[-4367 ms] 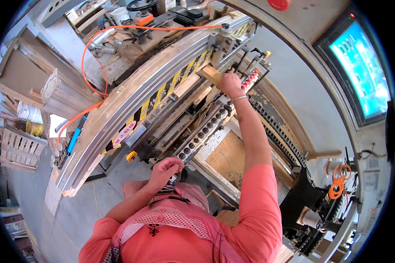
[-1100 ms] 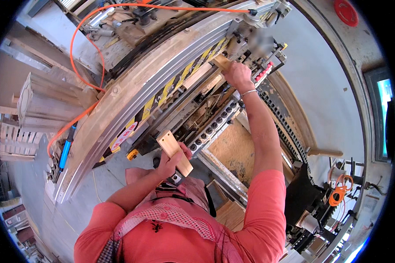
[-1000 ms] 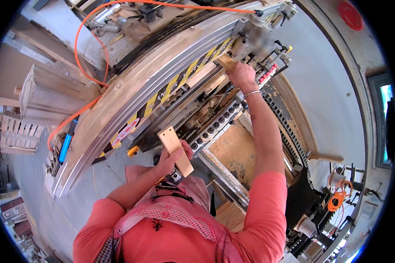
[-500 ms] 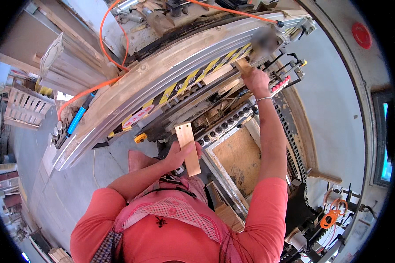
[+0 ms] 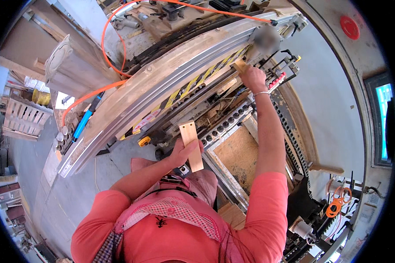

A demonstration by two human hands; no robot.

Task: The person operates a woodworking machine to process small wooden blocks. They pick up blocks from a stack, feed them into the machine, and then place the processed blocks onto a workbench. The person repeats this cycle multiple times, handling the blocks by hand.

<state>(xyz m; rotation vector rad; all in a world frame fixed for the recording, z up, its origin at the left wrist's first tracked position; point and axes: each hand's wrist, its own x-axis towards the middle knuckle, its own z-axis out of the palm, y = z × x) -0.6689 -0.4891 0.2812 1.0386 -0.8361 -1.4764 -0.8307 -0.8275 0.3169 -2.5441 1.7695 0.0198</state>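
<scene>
My left hand (image 5: 185, 153) is closed around a short pale wooden board (image 5: 189, 131) in front of my body. Two dark holes show near the board's upper end. Stretched far forward to the right, my right hand (image 5: 253, 79) grips a small wooden piece (image 5: 240, 66) at the machine's far end. Part of that piece is hidden by my fingers. Beside it runs a black-and-yellow striped strip (image 5: 184, 90) along the machine's rail, and a blurred patch lies just beyond.
A long curved-looking machine beam (image 5: 162, 74) spans the view. An orange air hose (image 5: 103, 35) loops over it, near a blue air gun (image 5: 83, 124). Black round knobs (image 5: 219, 128) line a rail by a wooden panel (image 5: 237, 153). A red button (image 5: 350, 27) and a screen (image 5: 383, 120) are at right.
The view has shifted slightly, so the machine appears a little moved. Both hands keep their wooden pieces; no grip has visibly changed.
</scene>
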